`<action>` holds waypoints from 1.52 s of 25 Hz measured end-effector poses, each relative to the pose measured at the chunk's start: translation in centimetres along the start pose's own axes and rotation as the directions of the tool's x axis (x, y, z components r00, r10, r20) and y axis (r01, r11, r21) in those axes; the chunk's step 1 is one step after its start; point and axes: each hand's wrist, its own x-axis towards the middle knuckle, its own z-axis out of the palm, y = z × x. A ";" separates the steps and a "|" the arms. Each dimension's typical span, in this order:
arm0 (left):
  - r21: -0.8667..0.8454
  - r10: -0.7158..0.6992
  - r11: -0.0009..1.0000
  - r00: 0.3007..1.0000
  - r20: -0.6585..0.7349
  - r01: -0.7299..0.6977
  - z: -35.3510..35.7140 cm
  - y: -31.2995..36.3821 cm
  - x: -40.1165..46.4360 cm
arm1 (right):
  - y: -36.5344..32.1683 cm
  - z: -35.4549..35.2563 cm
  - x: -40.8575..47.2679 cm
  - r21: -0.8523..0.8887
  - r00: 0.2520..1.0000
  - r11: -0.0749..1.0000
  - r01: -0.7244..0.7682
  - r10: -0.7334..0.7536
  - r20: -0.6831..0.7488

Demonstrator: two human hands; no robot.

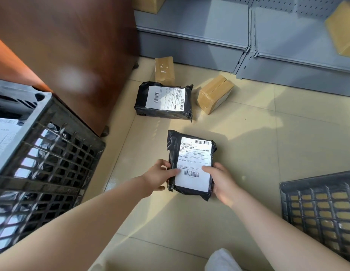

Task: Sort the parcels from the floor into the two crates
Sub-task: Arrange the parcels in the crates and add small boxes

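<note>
Centre frame: left hand [157,178] and right hand [222,181] grip black parcel [191,163], pinching its edges. Next, likely: lift to left crate [43,153] holding similar bags.

Between the left grip [160,177] and right grip [222,180] sits a glossy black plastic mailer bag [189,163] bearing a white label printed with black barcodes. Beyond them, a second black mailer bag [164,101] carries the same white label, beside two tan cardboard boxes [214,93]. The cream tiled floor [268,133] shows pale grout lines. Left of the left grip, a black lattice-pattern plastic crate [43,163]; right of the right grip, another black lattice crate [323,210] showing tan through its holes.
</note>
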 end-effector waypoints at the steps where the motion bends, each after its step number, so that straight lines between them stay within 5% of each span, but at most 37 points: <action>1: -0.059 -0.010 0.998 0.999 0.034 0.012 -0.4 0.1 -0.6 | -0.6 0.2 -0.4 -0.004 0.999 1.000 -0.015 0.015 0.046; 13: -0.329 0.288 0.900 0.956 -0.048 -0.287 -5.1 7.1 -10.1 | -9.7 5.9 -8.5 -0.002 0.938 0.997 0.076 -0.071 0.340; 27: -0.199 0.456 0.818 0.818 -0.349 -0.541 -18.7 2.9 -24.2 | -11.0 17.5 -18.8 -0.480 0.773 0.814 0.329 0.060 0.632; 32: -0.240 0.412 0.809 0.810 -0.418 -0.536 -23.9 -0.6 -28.5 | -11.0 22.0 -21.4 -0.615 0.673 0.615 0.494 0.178 0.718; 35: -0.320 0.325 0.808 0.829 -0.456 -0.494 -27.1 -3.6 -30.4 | -9.4 25.9 -22.4 -0.619 0.683 0.462 0.636 0.038 0.730; 38: -0.386 0.250 0.836 0.896 -0.367 -0.391 -30.3 -6.5 -32.0 | -7.7 28.9 -23.3 -0.574 0.600 0.265 0.775 -0.026 0.799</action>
